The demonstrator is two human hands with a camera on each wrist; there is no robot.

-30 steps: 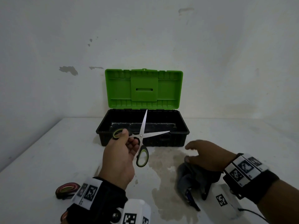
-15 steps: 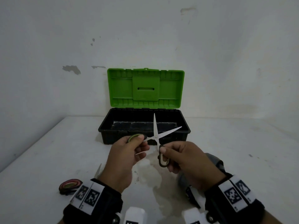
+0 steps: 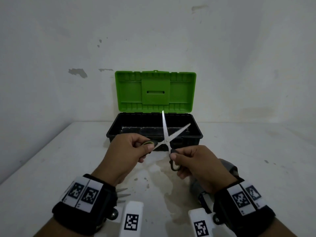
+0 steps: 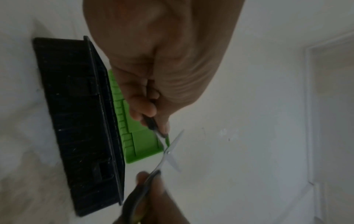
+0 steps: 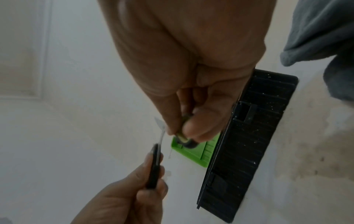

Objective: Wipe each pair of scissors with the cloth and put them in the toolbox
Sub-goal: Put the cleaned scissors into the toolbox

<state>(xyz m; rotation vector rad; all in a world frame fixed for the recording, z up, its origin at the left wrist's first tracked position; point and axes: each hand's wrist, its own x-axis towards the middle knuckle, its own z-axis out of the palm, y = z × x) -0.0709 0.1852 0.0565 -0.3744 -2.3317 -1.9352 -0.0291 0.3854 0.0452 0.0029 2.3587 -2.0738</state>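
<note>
Scissors (image 3: 166, 140) open wide, in front of the toolbox (image 3: 154, 132)
The black box's green lid stands up; the grey cloth (image 3: 230, 168) lies near right.

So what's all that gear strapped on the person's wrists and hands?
The left hand and right hand are bare. Each wrist wears a wide black band with white tags printed with black square-pattern codes. A white block bearing another such code sticks out under each wrist.

Dim, flat, greyish light; soft wrist views, motion-blurred, edges bent by wide-angle.
</note>
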